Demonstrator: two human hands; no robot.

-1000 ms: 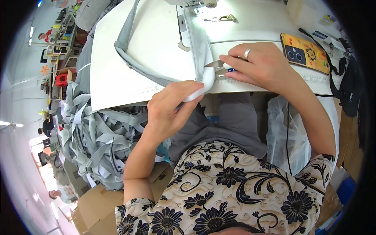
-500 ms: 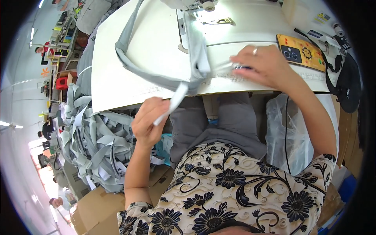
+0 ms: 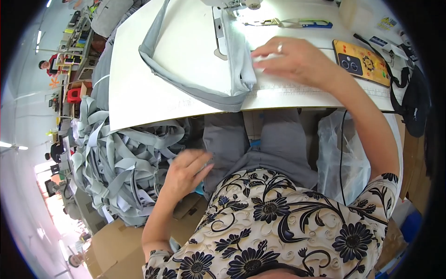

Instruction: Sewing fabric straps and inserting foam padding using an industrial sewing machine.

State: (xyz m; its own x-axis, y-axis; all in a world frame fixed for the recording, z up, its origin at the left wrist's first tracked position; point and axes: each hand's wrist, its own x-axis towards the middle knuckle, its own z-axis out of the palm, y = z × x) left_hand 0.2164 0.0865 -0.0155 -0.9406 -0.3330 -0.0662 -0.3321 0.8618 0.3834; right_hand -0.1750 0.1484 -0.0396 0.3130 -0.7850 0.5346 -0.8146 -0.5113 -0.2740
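Note:
A long grey fabric strip [image 3: 190, 95] lies in a loop on the white sewing table. Its right part runs up beside the sewing machine [image 3: 239, 4], and a white end [image 3: 247, 74] shows at the near corner. Beside that part is my right hand [image 3: 297, 63], fingers stretched out and slightly blurred; nothing shows in it. My left hand [image 3: 186, 172] hovers below the table edge, thumb apart from the fingers, with nothing visible in it. Thread snips [image 3: 311, 23] with blue-green handles lie behind my right hand, alongside a brass-coloured tool [image 3: 267, 22].
Many grey strips [image 3: 121, 162] are heaped left of my legs, over cardboard [image 3: 116, 246]. A yellow patterned phone [image 3: 362, 63] and a black strap item [image 3: 413, 100] rest at the table's right. Clear plastic [image 3: 337, 149] hangs below. Other people sit far left.
The white strip piece has left my left hand, which moved down toward me. My right hand has let go of the snips, now on the table, and moved left to the grey strip.

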